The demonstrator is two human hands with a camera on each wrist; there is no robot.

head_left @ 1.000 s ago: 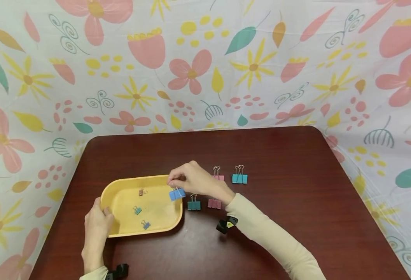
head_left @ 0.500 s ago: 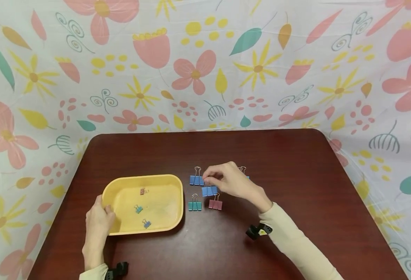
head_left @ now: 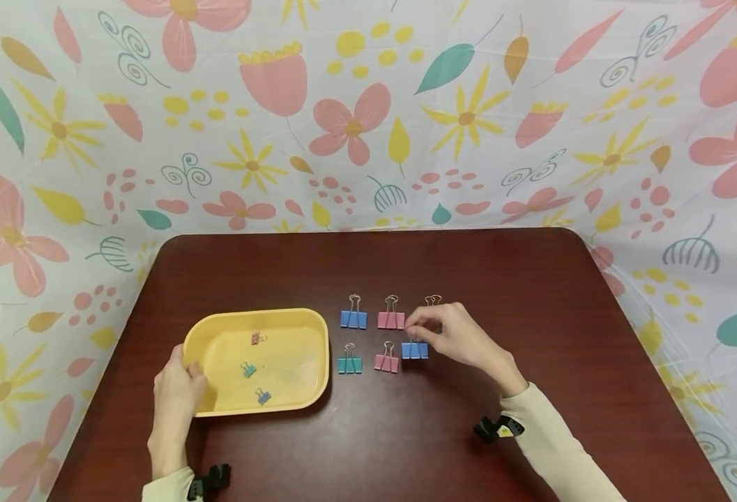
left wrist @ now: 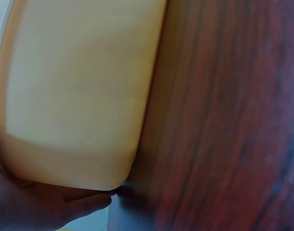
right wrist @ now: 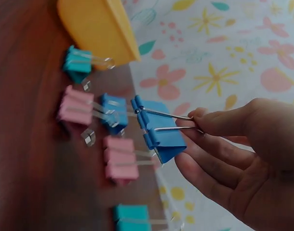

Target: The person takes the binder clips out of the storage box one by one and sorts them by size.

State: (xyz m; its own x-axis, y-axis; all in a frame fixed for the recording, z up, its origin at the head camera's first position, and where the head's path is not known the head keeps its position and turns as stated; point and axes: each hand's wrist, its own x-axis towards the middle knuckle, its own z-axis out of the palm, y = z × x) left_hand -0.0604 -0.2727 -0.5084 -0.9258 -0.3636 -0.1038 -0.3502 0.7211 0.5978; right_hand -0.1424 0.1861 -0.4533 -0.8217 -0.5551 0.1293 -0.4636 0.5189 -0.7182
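My right hand [head_left: 459, 337] pinches a blue binder clip [right wrist: 159, 127] by its wire handles, between thumb and fingertips. In the head view that clip is just right of the front pink binder clip [head_left: 386, 362]. My left hand [head_left: 177, 392] holds the left end of a yellow tray [head_left: 318, 328], thumb over the rim and fingers at the outside wall. Inside the tray lie three small binder clips: a reddish one [head_left: 256, 339], a green one [head_left: 248, 370] and a blue one [head_left: 263, 397].
A back row holds a blue clip [head_left: 353, 319], a pink clip [head_left: 391, 320] and a teal clip [right wrist: 132, 217], mostly behind my right hand in the head view. Another teal clip [head_left: 350, 365] stands in front, near the tray. The brown table [head_left: 268, 460] meets a floral cloth [head_left: 343, 195] behind.
My right hand has carried the blue binder clip rightward from over the tray's right end, past the front pink clip. My left hand stays on the tray.
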